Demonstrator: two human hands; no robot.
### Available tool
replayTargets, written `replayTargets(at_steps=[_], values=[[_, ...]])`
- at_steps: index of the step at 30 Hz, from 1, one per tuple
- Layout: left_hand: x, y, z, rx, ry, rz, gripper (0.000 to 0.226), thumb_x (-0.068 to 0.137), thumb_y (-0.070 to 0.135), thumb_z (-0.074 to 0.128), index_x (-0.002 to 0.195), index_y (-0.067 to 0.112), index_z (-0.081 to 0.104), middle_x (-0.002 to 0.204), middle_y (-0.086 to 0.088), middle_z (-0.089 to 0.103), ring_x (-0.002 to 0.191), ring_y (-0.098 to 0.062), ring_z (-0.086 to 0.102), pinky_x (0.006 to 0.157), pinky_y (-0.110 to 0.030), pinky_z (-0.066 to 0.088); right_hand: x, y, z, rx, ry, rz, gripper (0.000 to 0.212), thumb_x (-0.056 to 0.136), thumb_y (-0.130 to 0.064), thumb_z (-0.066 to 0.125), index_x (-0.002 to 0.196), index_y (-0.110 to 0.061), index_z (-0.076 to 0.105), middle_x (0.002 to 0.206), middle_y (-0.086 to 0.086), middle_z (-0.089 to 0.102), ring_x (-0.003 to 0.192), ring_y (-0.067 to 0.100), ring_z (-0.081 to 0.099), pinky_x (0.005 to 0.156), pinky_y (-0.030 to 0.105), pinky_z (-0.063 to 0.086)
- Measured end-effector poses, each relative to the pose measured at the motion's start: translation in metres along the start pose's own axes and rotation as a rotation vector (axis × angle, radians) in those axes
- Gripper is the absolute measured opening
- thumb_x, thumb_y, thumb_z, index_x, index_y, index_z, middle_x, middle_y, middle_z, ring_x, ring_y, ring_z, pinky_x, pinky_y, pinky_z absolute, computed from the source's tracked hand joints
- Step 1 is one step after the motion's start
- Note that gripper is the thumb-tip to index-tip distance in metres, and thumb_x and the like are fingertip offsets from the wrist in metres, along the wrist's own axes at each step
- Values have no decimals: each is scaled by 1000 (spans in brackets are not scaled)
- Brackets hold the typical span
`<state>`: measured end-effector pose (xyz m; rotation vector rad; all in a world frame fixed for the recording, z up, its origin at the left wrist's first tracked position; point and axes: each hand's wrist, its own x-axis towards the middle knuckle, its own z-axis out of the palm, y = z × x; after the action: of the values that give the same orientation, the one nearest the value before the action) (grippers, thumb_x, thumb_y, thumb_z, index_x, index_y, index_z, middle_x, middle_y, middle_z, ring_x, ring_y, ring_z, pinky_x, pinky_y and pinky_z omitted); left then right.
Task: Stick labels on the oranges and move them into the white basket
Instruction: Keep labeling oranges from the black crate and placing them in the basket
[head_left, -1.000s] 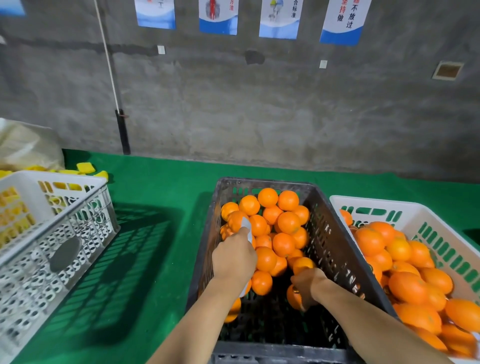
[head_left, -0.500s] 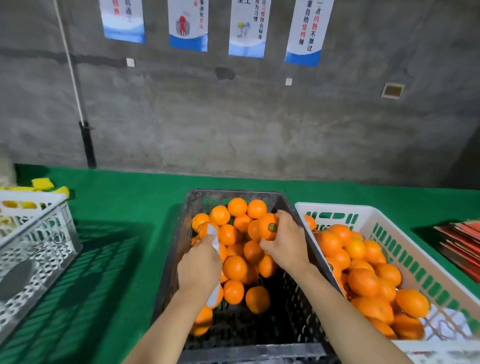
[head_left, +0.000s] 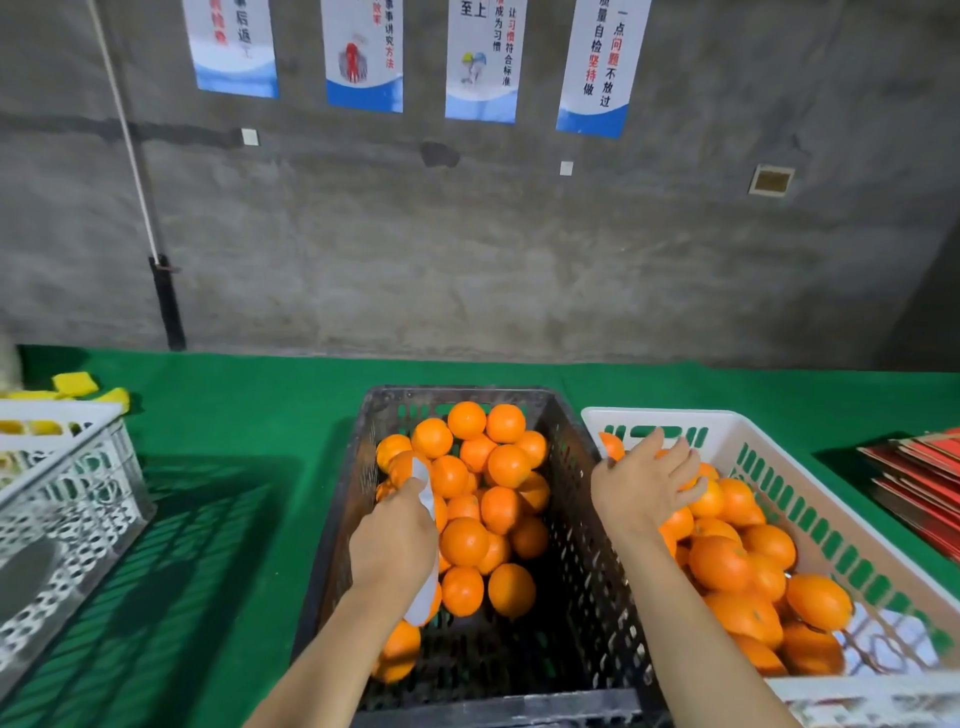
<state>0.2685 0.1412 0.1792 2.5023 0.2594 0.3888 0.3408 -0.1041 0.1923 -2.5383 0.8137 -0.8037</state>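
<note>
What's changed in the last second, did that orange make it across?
The right hand picked an orange out of the black crate, carried it rightward and now lies with straightened fingers over the pile in the white basket; the orange it carried is not clearly visible under it. The left hand stayed over the black crate, holding the white label strip.

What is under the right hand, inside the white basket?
Oranges fill the white basket. The right hand lies spread over them; whatever sits directly beneath its palm is covered.
</note>
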Motion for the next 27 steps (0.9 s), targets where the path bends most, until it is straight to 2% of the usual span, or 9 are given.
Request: replayTargets(at_steps=[5, 7, 10, 12, 15, 18, 21, 23, 27], values=[[2, -2, 8, -77, -27, -29, 50, 100, 12, 40, 149, 25, 42, 72, 0, 60, 59, -19, 51, 47, -30, 28, -11, -8, 0, 24, 71, -377, 64, 75, -22, 72, 134, -8, 52, 140, 20, 47, 135, 40, 37, 110, 57, 26], [9, -5, 12, -329, -98, -135, 47, 102, 10, 38, 147, 19, 45, 87, -13, 65, 75, -30, 60, 56, -32, 37, -20, -15, 3, 70, 59, -582, 54, 76, -19, 70, 128, -9, 59, 131, 16, 54, 128, 39, 45, 107, 54, 33], [14, -1, 6, -711, -165, -388, 36, 100, 4, 42, 133, -1, 57, 128, -28, 59, 115, -45, 56, 92, -44, 48, -39, -27, 10, 272, -194, -796, 32, 89, -20, 60, 120, -13, 64, 118, 8, 61, 112, 32, 56, 94, 46, 45], [23, 3, 4, -809, -190, -544, 29, 99, 2, 45, 120, 0, 65, 119, -23, 63, 101, -39, 59, 90, -42, 47, -54, -32, 17, 376, -453, -876, 35, 97, -35, 53, 126, -18, 62, 123, 2, 61, 115, 24, 55, 93, 40, 46], [33, 11, 1, -800, -273, -760, 30, 103, 11, 48, 126, -3, 61, 111, -20, 60, 92, -28, 50, 94, -42, 43, -69, -37, 26, 502, -838, -662, 67, 91, -69, 49, 144, -28, 46, 143, -9, 50, 130, 12, 47, 106, 36, 42], [31, 9, 2, -823, -252, -667, 30, 101, 8, 46, 126, -2, 61, 116, -20, 61, 95, -26, 52, 92, -39, 44, -71, -42, 24, 751, -1147, -280, 71, 84, -71, 60, 141, -30, 48, 138, -10, 54, 124, 11, 54, 104, 35, 44], [24, 9, 3, -775, -302, -625, 23, 99, 7, 44, 99, 6, 67, 92, -12, 62, 76, -26, 53, 69, -33, 40, -65, -43, 19, 902, -1204, -262, 40, 89, -49, 69, 120, -25, 66, 108, -9, 72, 100, 6, 68, 82, 22, 53], [25, 13, 2, -740, -317, -630, 28, 96, 5, 45, 78, 12, 65, 77, -8, 58, 68, -24, 52, 58, -30, 35, -66, -45, 18, 947, -1208, -270, 32, 89, -35, 74, 119, -24, 67, 102, -6, 75, 96, 9, 71, 81, 25, 57], [21, 10, -2, -739, -323, -628, 30, 96, 12, 51, 68, 12, 63, 71, -10, 61, 66, -26, 55, 60, -30, 39, -71, -47, 23, 987, -1169, -245, 28, 85, -17, 80, 110, -16, 69, 97, 11, 74, 90, 18, 71, 83, 29, 57]])
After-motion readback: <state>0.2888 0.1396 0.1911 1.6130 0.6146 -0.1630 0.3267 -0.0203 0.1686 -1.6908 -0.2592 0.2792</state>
